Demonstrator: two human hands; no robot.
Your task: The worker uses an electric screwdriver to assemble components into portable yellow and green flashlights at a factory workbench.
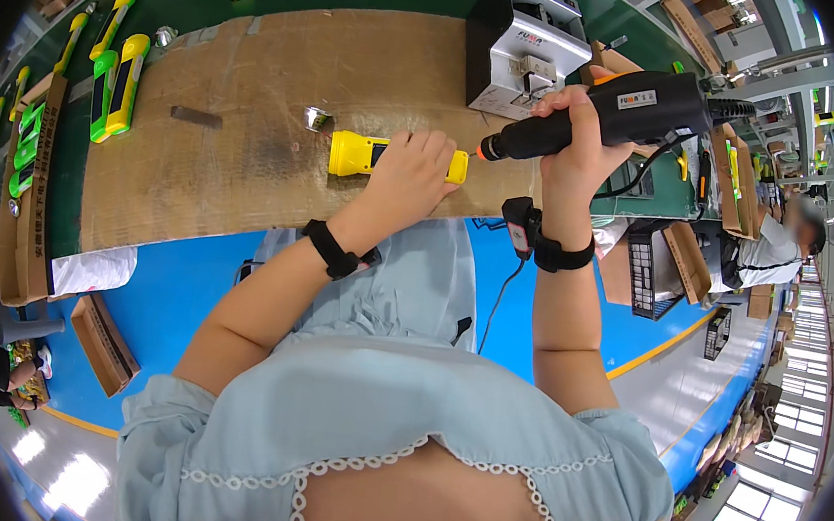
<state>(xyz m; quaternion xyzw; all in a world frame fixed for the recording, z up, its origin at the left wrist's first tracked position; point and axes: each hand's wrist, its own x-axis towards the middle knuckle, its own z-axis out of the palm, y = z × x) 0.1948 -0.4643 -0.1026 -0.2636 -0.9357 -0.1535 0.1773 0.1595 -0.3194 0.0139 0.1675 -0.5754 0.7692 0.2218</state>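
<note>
A yellow flashlight body (352, 154) lies on its side on the cardboard sheet (255, 68). My left hand (413, 171) is closed over its handle from above and holds it against the cardboard. In my right hand (581, 141) is a black electric screwdriver (654, 105) with an orange collar, held nearly level. Its tip points left at the handle's right end; whether the bit touches it I cannot tell. Just above the flashlight's wide head sits a small shiny silver reflector cup (317, 119), seemingly joined to it by thin wires.
A silver and black box-shaped machine (514, 56) stands behind the screwdriver. Left of the cardboard lie several green and yellow flashlights (127, 86). A dark strip (196, 117) rests on the cardboard. The screwdriver's black cable (655, 172) loops at right. Another person (775, 250) sits far right.
</note>
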